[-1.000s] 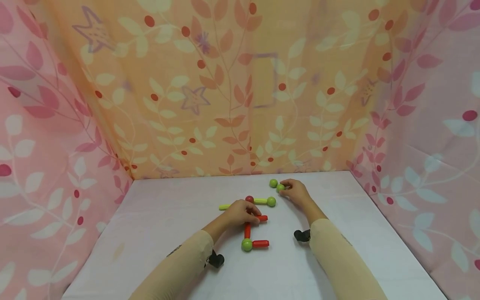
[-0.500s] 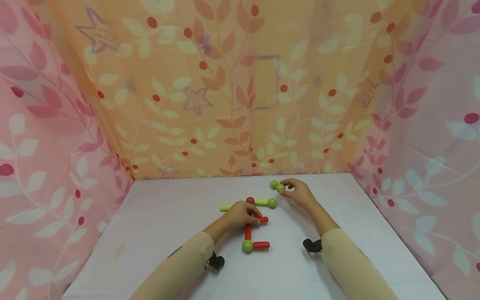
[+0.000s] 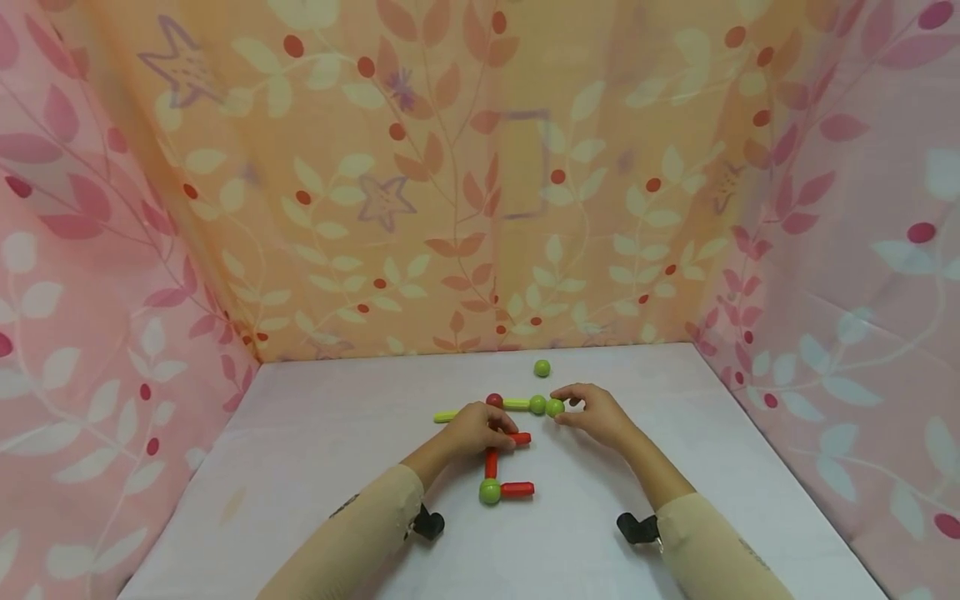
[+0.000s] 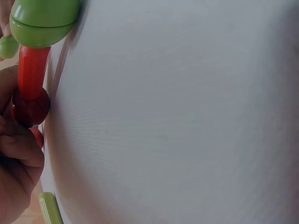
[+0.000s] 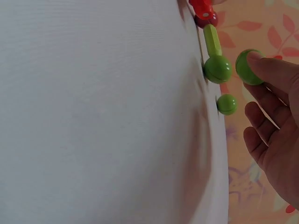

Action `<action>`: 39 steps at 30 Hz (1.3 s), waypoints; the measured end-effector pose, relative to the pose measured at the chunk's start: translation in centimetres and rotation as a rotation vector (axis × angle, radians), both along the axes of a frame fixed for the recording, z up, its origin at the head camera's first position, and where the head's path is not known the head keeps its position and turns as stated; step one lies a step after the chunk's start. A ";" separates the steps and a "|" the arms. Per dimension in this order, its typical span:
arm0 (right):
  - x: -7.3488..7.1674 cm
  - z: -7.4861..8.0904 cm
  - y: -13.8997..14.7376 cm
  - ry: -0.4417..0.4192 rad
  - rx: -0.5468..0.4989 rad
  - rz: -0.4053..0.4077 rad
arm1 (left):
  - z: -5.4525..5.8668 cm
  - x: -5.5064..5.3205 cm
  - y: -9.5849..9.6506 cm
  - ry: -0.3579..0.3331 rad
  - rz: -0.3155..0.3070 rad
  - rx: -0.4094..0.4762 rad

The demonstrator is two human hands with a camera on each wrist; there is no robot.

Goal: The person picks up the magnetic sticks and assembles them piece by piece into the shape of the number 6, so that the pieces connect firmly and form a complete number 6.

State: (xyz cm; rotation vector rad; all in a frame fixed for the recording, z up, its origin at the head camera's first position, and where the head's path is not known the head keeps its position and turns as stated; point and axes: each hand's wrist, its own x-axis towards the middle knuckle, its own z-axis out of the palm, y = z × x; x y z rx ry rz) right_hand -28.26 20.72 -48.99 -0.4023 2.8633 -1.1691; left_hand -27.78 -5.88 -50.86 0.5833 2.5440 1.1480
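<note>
A figure of plastic rods and balls lies on the white table. My left hand holds its middle, fingers about a dark red ball that the head view hides. From there a red rod runs to a green ball, with another red rod beside it. Farther back, a red ball joins two yellow-green rods, one ending in a green ball. Between thumb and fingers my right hand pinches another green ball, close by that end ball.
One loose green ball lies near the table's back edge. Floral cloth hangs behind the table and along both sides. Dark wrist mounts stick out from the sleeves above the tabletop.
My right hand has brought its green ball nearer to me, from beside the loose ball to the figure's right end. The left hand has stayed in place.
</note>
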 end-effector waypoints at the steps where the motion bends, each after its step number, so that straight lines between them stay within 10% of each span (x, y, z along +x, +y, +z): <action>1: 0.2 -0.2 -0.1 -0.009 0.003 0.006 | 0.0 0.0 0.0 0.003 -0.002 -0.001; 19: 2.6 -2.1 -1.3 -0.177 -0.067 0.086 | -0.2 0.0 -0.1 -0.026 0.002 0.035; 39: 2.7 -2.2 -2.1 -0.149 -0.042 0.145 | 0.0 0.2 0.0 -0.021 -0.016 0.023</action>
